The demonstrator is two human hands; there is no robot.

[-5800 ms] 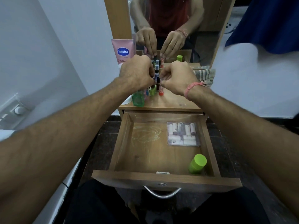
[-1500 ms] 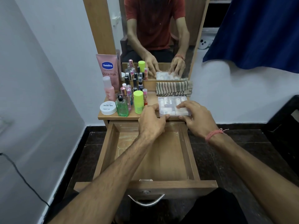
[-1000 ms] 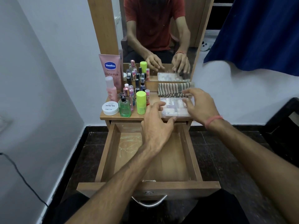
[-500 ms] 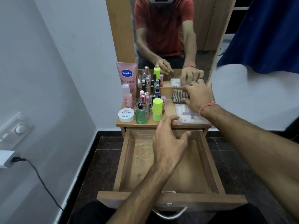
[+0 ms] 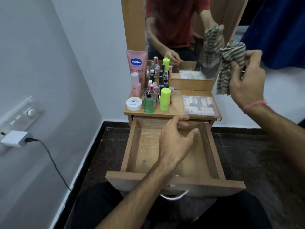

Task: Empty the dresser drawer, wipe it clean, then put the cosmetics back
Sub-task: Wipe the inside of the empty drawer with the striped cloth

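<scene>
My right hand point(image 5: 245, 80) is raised beside the mirror, fingers pinching the striped cloth point(image 5: 228, 63). My left hand point(image 5: 176, 141) hovers, fingers loosely spread and holding nothing, over the open drawer point(image 5: 132, 154); the cosmetics point(image 5: 158, 96) stand on the desk point(image 5: 176, 100).

One open drawer point(image 5: 132, 144) at centre. Two hands: left hand point(image 5: 175, 142) at 6 o'clock over it, right hand point(image 5: 245, 80) at 2 o'clock. One striped cloth point(image 5: 229, 63) at 2 o'clock. One pink tube point(image 5: 136, 66) at 11 o'clock. Two lime-capped bottles point(image 5: 165, 100), one green glass bottle point(image 5: 149, 103), one white jar point(image 5: 134, 104). One clear case point(image 5: 199, 105) at 1 o'clock. Small bottles behind too crowded to count.
</scene>
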